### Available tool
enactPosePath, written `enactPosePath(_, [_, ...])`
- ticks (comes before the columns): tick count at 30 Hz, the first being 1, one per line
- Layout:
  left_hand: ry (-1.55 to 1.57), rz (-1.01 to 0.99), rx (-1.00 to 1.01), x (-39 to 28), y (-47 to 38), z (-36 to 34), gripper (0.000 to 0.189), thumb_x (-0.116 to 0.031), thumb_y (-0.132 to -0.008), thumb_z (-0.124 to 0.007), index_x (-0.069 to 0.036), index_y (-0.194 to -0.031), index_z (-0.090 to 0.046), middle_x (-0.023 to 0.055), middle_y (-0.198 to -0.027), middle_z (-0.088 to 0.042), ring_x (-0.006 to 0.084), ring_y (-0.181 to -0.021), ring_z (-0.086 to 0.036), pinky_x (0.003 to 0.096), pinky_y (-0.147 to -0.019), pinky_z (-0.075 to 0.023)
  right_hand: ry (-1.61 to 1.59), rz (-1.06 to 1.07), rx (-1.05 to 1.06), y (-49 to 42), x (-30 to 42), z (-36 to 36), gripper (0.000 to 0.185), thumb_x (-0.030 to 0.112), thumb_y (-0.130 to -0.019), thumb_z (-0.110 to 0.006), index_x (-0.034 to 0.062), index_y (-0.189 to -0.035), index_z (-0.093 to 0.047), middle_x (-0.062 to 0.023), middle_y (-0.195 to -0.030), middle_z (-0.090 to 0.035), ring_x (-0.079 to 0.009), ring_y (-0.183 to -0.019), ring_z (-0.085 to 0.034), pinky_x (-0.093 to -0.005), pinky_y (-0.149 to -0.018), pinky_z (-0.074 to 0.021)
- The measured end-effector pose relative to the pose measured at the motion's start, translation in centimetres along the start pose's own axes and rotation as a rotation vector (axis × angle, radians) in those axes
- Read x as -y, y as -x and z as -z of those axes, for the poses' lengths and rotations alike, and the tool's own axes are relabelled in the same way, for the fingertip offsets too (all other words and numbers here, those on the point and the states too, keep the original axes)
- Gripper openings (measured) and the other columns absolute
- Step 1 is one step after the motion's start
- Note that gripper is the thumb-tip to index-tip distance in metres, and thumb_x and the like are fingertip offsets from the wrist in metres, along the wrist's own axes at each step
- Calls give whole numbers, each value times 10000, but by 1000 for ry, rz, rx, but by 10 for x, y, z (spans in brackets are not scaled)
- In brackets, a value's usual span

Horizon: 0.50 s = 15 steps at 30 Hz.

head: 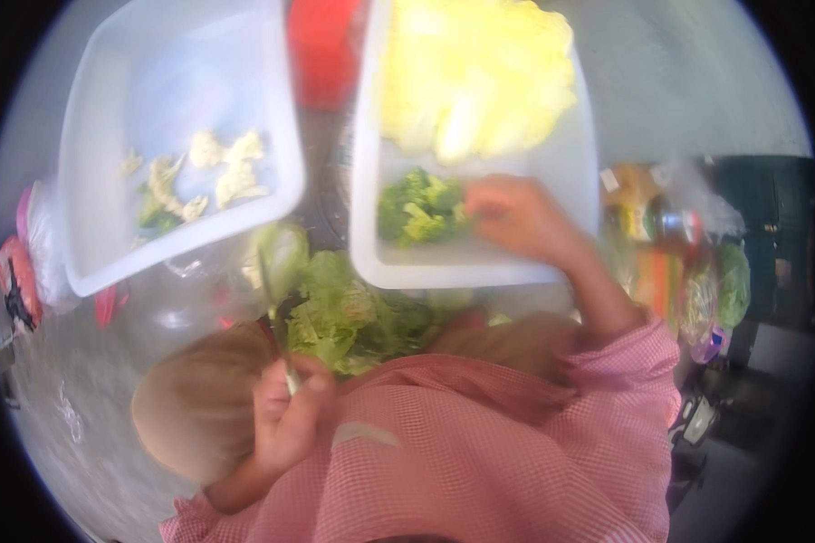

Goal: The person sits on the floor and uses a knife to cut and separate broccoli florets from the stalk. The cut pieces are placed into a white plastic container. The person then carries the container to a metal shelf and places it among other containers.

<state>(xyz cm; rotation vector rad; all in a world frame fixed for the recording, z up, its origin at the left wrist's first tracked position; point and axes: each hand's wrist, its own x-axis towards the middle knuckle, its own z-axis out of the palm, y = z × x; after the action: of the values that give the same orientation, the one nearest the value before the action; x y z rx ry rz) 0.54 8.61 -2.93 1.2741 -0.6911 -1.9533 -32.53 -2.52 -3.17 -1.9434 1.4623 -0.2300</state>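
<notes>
My left hand [288, 410] grips a knife [275, 315], its blurred blade pointing away from me above my knee. Over the right white plastic tub [472, 273], my right hand [519, 214] reaches in with curled fingers at the edge of a heap of green broccoli florets [421, 207]. Motion blur hides whether those fingers pinch a floret. A large pile of pale yellow vegetable pieces [475, 75], washed out by glare, fills the far part of that tub. Leafy green trimmings [339, 312] lie between my knees and the tubs.
To the left, a second white tub [176, 248] holds several cauliflower pieces [234, 170]. Something red [322, 54] stands between the tubs. A white plastic bag [47, 251] sits at far left. Bagged goods and a green vegetable [732, 285] are at right, near a dark cabinet [774, 237].
</notes>
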Motion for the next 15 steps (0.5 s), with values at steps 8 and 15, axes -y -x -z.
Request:
enactPosePath(8, [-154, -306, 80, 0, 12, 26, 67, -84, -901, -541, -31, -861, -543, -3, -733, -559, 50, -644, -489, 235, -561, -413, 118, -75, -96, -31, 74, 44, 155, 30, -700, -667, 13, -848, -626, -52, -793, -630, -107, -702, -585, -239, -639, -474])
enactPosePath(15, [123, -136, -39, -8, 16, 25, 131, -76, -919, -494, 12, -981, -568, 72, -942, -592, 128, -874, -535, 280, -796, -425, -40, 548, 24, -158, 192, -1, 138, 45, -735, -627, 26, -872, -633, -42, -755, -610, -134, -662, -567, -255, -602, -457])
